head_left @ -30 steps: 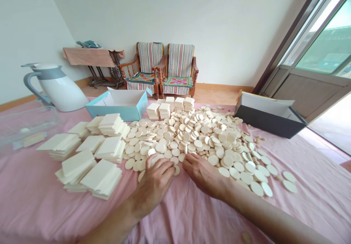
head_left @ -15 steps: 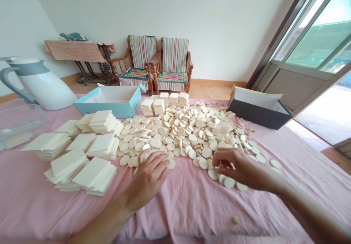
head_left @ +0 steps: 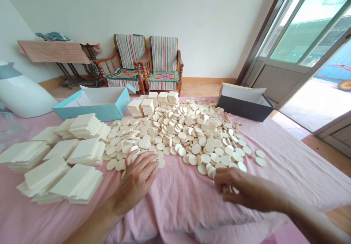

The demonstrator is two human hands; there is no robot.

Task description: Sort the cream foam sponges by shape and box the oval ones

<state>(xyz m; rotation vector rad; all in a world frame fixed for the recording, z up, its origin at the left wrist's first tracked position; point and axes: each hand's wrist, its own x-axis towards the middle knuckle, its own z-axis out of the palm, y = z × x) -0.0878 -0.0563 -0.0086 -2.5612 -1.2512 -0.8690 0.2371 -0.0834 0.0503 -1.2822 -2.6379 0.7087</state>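
Observation:
A wide heap of pale round wooden discs (head_left: 182,136) lies on the pink cloth (head_left: 178,203). Over the near left edge of the heap rests my left hand (head_left: 138,176), palm down with fingers stretched out, touching some discs. My right hand (head_left: 233,185) is at the near right edge, just in front of the discs there. Its fingers are curled inward and closed; whatever is between them is hidden. Stacks of square wooden tiles (head_left: 85,150) stand left of my left hand, and smaller tile stacks (head_left: 148,105) stand behind the heap.
A light blue box (head_left: 117,105) stands at the back left, a black box (head_left: 241,107) at the back right. A white jug (head_left: 24,94) is at the far left. Beyond are two wooden chairs (head_left: 164,53) and an open door (head_left: 290,75).
The view has turned to the right. My right hand has moved toward me, and discs beside it sit closer to the heap. A small round piece on the near cloth no longer shows. My left hand stays put.

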